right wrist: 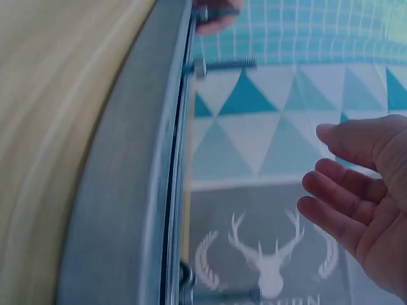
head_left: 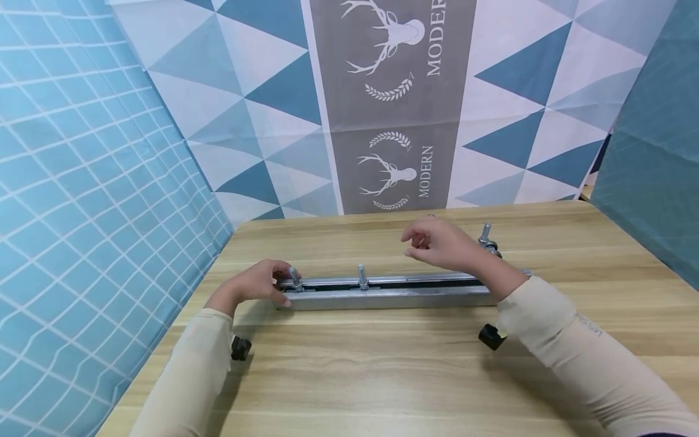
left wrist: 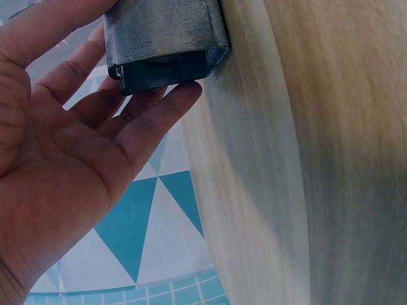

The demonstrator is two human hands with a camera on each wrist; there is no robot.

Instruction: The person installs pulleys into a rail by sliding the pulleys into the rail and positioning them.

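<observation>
A long slotted metal channel [head_left: 382, 298] lies across the table. Its left end is held by my left hand [head_left: 256, 280], thumb at the near side and fingers reaching around the far side. In the left wrist view the hollow end of the channel [left wrist: 168, 38] shows beside the fingers [left wrist: 152, 130]. Upright in the slot stand a left bolt [head_left: 295, 279] and a middle bolt [head_left: 363, 277], both with nuts. A third bolt [head_left: 485, 233] rises farther right, partly behind my right forearm. My right hand [head_left: 439, 243] hovers over the channel, fingers loosely bent, holding nothing.
The wood-grain table [head_left: 371, 370] extends around the channel. A patterned cloth [head_left: 393, 109] hangs behind it, a blue grid curtain [head_left: 82, 200] at left and a teal cloth [head_left: 655, 145] at right. Small black blocks [head_left: 491, 337] show beside both sleeves.
</observation>
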